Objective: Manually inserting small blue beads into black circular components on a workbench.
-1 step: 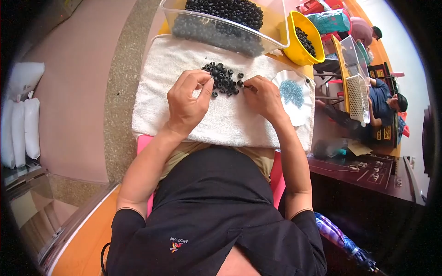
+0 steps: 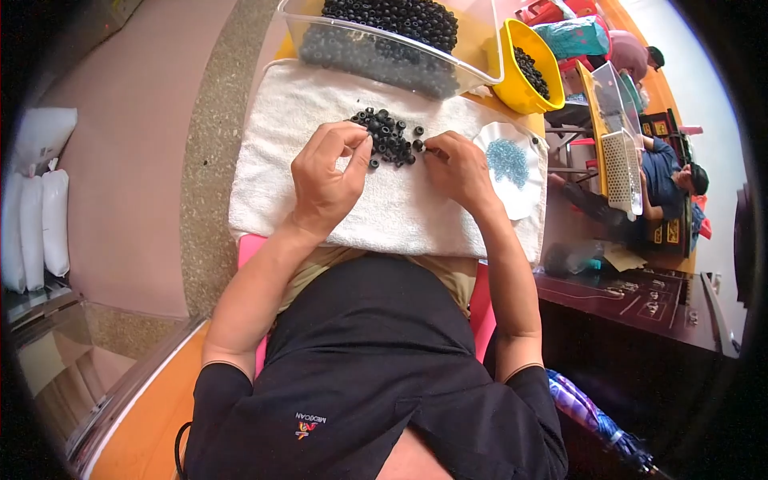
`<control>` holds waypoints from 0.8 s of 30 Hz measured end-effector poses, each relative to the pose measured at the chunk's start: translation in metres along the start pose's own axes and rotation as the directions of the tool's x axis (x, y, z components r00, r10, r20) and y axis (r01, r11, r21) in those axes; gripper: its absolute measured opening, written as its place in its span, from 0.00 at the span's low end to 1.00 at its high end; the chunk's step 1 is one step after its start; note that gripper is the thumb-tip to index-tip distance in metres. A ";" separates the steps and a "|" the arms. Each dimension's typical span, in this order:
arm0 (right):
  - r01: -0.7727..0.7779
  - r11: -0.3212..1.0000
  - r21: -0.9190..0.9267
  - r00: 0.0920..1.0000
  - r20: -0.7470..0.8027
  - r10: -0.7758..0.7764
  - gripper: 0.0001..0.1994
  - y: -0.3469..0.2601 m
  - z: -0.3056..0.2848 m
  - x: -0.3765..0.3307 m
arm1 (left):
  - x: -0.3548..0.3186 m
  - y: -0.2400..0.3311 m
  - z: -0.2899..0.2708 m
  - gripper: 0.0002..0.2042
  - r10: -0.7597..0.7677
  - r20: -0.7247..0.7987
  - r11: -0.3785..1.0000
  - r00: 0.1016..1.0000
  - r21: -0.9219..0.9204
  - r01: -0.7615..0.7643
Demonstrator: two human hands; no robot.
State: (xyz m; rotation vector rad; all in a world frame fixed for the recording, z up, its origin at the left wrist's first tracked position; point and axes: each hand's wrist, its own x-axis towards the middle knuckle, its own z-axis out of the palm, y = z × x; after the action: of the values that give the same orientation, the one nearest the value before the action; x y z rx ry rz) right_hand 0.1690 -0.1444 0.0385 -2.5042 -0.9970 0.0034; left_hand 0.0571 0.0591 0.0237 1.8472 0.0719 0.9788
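A small heap of black beads (image 2: 390, 142) lies on a white towel (image 2: 276, 172) in front of me. At the heap's left edge, my left hand (image 2: 328, 172) is closed, thumb and forefinger pinched together. Whatever sits between those fingertips is too small to make out. My right hand (image 2: 458, 170) is closed in a pinch at the heap's right side, its fingertips close against a black bead (image 2: 418, 146). I cannot tell what they grip. To the right of that hand, a white scalloped dish (image 2: 522, 205) holds tiny light-blue pieces (image 2: 507, 162).
Beyond the towel stands a clear plastic bin (image 2: 480, 68) of black beads, with a yellow tub (image 2: 512, 90) of more beads at its right. A co-worker (image 2: 664, 180) sits far right by a perforated tray (image 2: 616, 172). White sacks (image 2: 54, 220) stand far left.
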 end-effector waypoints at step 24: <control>0.133 0.990 -0.046 0.988 -0.070 -0.136 0.13 -0.004 0.007 0.000 | -0.013 0.002 0.007 0.07 0.111 0.018 0.994 0.994 -0.023 -0.110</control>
State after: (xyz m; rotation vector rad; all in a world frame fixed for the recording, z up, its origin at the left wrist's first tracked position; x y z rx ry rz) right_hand 0.1651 -0.1391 0.0337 -2.4491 -1.1442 -0.1505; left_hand 0.0521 0.0474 0.0170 1.8557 -0.0532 1.0339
